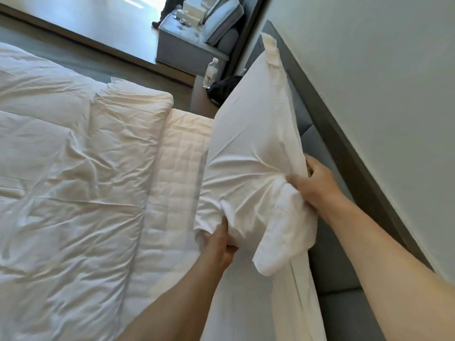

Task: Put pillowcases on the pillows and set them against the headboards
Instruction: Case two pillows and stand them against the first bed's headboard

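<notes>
A white pillow (pixel 251 134) in a white pillowcase stands on its long edge against the grey padded headboard (pixel 344 301), which runs from the top centre to the bottom right. My left hand (pixel 219 244) pinches the pillowcase cloth at the pillow's near lower corner. My right hand (pixel 315 185) grips the bunched open end of the pillowcase at the near upper corner, close to the headboard. A loose flap of the pillowcase (pixel 278 244) hangs down between my hands. More white cloth lies below the pillow along the headboard.
A rumpled white duvet (pixel 69 168) covers the left of the bed, with a bare quilted mattress strip (pixel 172 193) beside it. Beyond the pillow stands a bedside table (pixel 202 99) with a water bottle (pixel 211 72) and a dark bag. A grey bench with cushions and a person's legs are farther off.
</notes>
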